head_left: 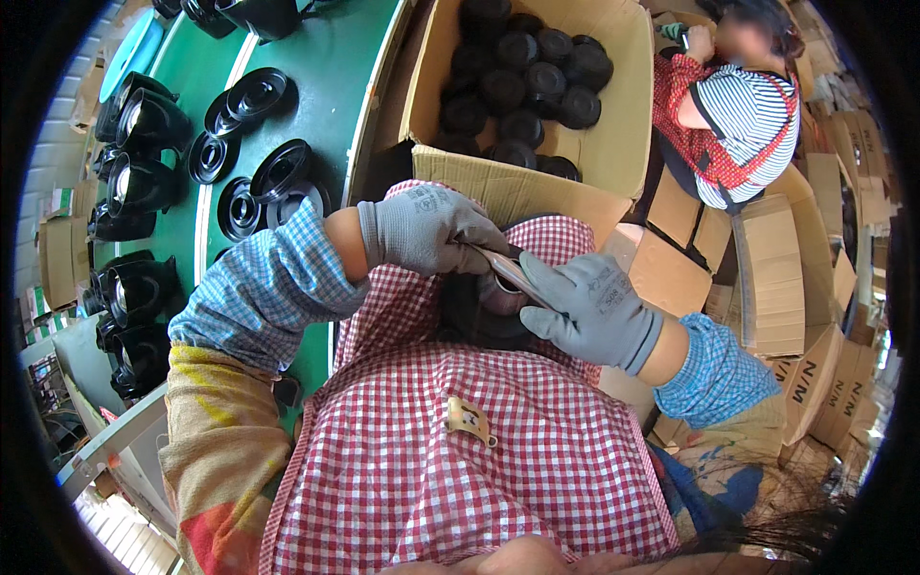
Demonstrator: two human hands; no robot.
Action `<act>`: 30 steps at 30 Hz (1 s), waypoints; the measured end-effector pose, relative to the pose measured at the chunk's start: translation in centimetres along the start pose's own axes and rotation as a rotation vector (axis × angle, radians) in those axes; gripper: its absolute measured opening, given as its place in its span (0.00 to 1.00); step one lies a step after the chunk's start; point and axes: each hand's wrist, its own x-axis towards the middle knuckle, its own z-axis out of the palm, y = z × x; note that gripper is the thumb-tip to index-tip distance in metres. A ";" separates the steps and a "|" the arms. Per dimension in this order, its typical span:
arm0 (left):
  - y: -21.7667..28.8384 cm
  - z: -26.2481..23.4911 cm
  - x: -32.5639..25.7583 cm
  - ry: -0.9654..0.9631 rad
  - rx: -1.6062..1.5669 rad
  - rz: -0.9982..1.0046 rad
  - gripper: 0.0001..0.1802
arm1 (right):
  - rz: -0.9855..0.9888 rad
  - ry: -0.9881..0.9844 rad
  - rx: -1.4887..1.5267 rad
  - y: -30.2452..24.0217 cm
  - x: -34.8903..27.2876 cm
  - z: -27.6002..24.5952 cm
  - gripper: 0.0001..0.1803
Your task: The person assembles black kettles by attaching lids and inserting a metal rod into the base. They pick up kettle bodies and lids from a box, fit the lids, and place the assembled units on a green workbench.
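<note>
Over my lap, my left hand (pixel 428 230) and my right hand (pixel 599 311), both in grey gloves, are closed on one slim, flat, pinkish-brown strip (pixel 516 276). The left fingers pinch its far-left end, while the right thumb and fingers grip the near-right end. It tilts down toward the right; its exact kind does not show. Below the strip, a black round part (pixel 470 321) rests on my red-checked apron (pixel 460 479). A shiny, rounded middle shows on this part, and my hands partly hide it.
Straight ahead stands an open cardboard box (pixel 537 187) holding several black round parts (pixel 546 81). On the left, a green worktable (pixel 331 57) carries black lids (pixel 259 93) and black pots (pixel 144 182). A co-worker (pixel 738 125) sits at the far right, near stacked cartons (pixel 771 278).
</note>
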 end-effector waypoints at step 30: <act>6.9 9.8 3.0 0.380 0.389 0.404 0.16 | 0.030 -0.138 1.602 1.3 4.7 2.7 0.64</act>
